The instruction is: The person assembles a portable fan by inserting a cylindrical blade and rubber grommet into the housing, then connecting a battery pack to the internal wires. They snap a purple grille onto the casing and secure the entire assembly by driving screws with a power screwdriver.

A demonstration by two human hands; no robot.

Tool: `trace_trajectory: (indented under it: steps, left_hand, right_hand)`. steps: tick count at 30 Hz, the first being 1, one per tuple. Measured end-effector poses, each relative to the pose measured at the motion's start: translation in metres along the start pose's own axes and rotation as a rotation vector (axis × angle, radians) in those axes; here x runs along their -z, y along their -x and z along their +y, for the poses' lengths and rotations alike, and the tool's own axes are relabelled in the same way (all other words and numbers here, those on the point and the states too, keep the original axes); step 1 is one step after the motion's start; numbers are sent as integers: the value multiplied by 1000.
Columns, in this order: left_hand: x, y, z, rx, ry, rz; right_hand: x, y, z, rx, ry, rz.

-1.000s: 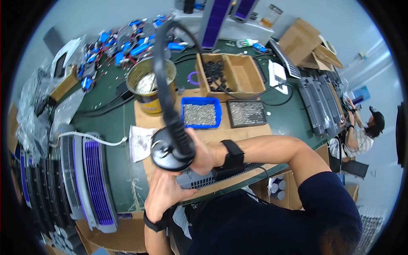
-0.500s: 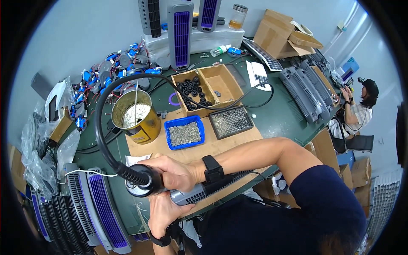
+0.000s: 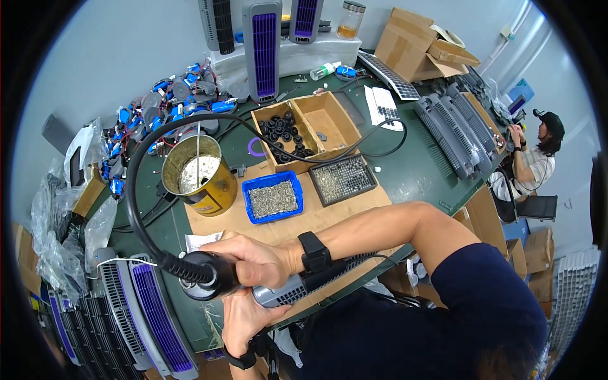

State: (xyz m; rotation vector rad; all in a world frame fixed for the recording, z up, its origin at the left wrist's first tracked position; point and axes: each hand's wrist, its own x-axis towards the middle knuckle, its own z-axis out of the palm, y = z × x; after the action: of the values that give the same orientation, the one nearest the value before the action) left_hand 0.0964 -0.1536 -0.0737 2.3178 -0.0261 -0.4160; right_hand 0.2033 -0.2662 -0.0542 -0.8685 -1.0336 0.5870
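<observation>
My right hand [image 3: 256, 258] is wrapped round a black electric screwdriver [image 3: 206, 273], its thick cord looping up from the top end. The tool's tip is hidden below the hand. Just beneath, my left hand [image 3: 244, 320] grips the end of a grey slotted fan housing [image 3: 294, 291], which runs under my right forearm toward the right. Its far end and the spot under the screwdriver cannot be seen. On the cardboard sheet [image 3: 244, 237] beyond my hands stand a blue tray of small screws [image 3: 273, 197] and a dark grid plate [image 3: 345, 180] partly covered with screws.
A yellow tin [image 3: 215, 196] stands left of the blue tray. Behind is a cardboard box [image 3: 329, 126] with black round parts. The black cord [image 3: 136, 190] arches over the tin. Purple-grilled fan panels [image 3: 158, 316] stand at left; grey housings [image 3: 453, 136] lie right. A person [image 3: 532, 152] sits far right.
The top of the screwdriver has tipped slightly left and down, and its cord has swung left. My left hand keeps its grip on the housing.
</observation>
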Motion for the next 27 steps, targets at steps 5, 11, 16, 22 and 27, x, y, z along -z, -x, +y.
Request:
trace_trajectory:
  steps: [5,11,16,22,27]
  left_hand:
    - [0,0,2,18,6,-10]
    - [-7,6,-6,-182,-73,206]
    - [-11,-2,-1,-150,108,187]
    - [-28,18,-7,-175,125,298]
    - [-38,17,-8,-348,7,469]
  right_hand:
    - [1,2,1,13,-4,-2]
    - [-9,2,-4,-8,-59,74]
    - [30,32,-92,-91,252,544]
    - [143,137,-174,-483,1315,987]
    - [189,255,-157,-727,1729,801]
